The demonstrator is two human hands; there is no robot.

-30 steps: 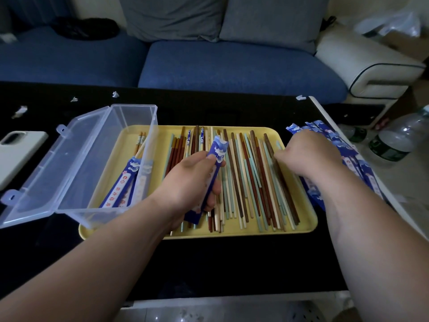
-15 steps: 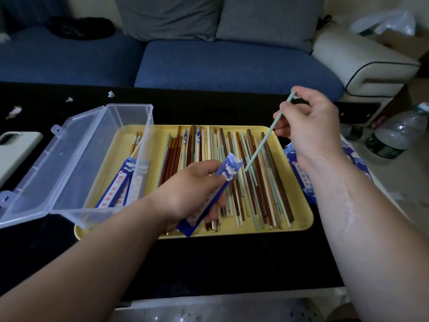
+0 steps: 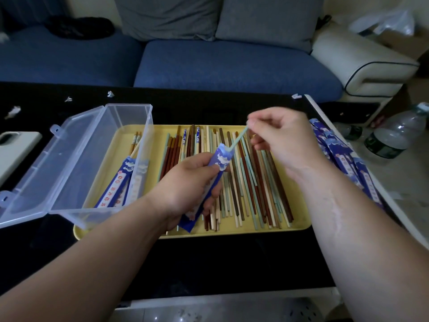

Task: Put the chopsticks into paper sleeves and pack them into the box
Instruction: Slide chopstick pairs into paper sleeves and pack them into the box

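Left hand (image 3: 185, 182), fingers curled, grips a blue paper sleeve (image 3: 221, 156) tilted above the middle of the yellow tray (image 3: 278, 228). Right hand (image 3: 285, 140) pinches a pale green chopstick (image 3: 239, 138), lower tip at the sleeve mouth. Loose chopsticks (image 3: 250, 182) cover the tray's right half; the open clear box (image 3: 92, 159) occupies its left end; spare sleeves (image 3: 343, 156) lie beyond its right edge.

Home living room: blue sofa (image 3: 209, 63) with grey cushions (image 3: 267, 19) just behind the black coffee table (image 3: 209, 263); cream footstool (image 3: 362, 63) beside the sofa's right end.
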